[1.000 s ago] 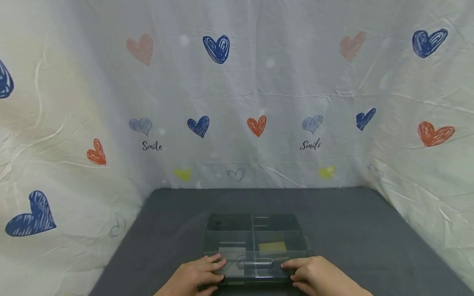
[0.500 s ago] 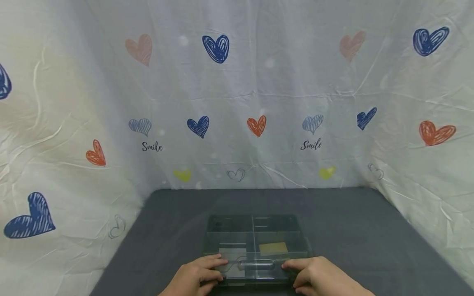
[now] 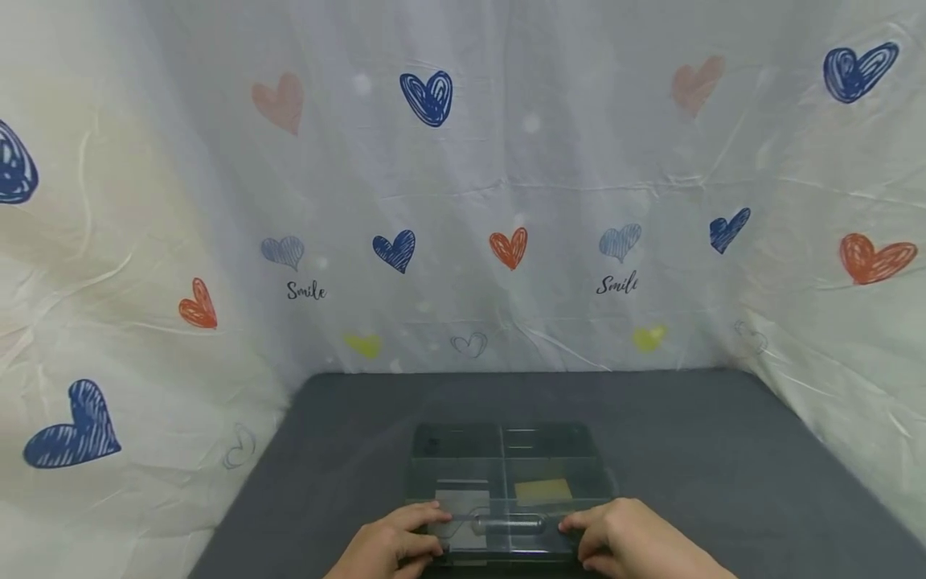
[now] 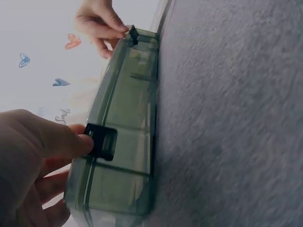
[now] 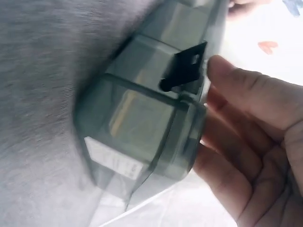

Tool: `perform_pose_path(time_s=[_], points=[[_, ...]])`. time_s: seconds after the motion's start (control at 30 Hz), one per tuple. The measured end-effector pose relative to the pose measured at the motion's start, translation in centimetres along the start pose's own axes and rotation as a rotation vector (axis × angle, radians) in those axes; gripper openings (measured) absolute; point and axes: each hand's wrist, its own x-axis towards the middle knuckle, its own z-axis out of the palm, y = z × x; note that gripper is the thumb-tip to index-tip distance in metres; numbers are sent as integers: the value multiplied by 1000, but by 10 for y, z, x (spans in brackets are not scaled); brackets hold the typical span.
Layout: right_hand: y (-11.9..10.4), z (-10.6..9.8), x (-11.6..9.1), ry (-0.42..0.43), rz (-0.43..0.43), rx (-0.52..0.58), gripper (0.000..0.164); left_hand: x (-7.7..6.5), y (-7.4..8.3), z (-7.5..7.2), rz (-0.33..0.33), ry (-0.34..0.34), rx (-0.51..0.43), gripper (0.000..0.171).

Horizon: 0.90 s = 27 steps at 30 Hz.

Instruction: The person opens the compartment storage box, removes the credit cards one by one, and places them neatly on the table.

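A clear, dark-tinted plastic storage box [image 3: 463,446] with compartments lies on the grey cloth, its lid down. My left hand [image 3: 394,540] is at its front left; in the left wrist view the thumb and index finger pinch the edge of a black latch [image 4: 101,141]. At the front right is my right hand [image 3: 637,537], holding the lid's rim between thumb and curled fingers. Beside that thumb a second black latch [image 5: 185,66] tilts outward from the box wall. A clear handle [image 3: 510,524] spans the front between the hands.
Through the lid show a white card-like piece [image 3: 463,523] on the left and a yellowish piece [image 3: 542,491] on the right. A white label [image 5: 113,158] is on the box's end. Behind the grey cloth [image 3: 347,434] hangs a white curtain [image 3: 463,161] printed with hearts.
My left fingers have drawn closer together at the box's front edge. The box stays in place while the head view shifts slightly.
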Motion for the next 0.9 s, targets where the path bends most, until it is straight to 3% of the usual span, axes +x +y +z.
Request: perform_pose_path(time_s=[0.2, 0.33, 0.63, 0.77, 0.9], points=[[-2, 0, -1, 1, 18, 33, 13, 0, 5, 22, 181, 213, 260, 17], [-2, 1, -3, 1, 25, 109, 17, -1, 7, 29, 223, 309, 278, 22], [1, 2, -5, 8, -6, 138, 14, -3, 10, 30, 160, 288, 169, 23], [1, 1, -5, 8, 5, 155, 13, -7, 11, 34, 131, 276, 225, 11], [1, 1, -3, 6, 23, 161, 12, -8, 9, 38, 129, 270, 307, 13]])
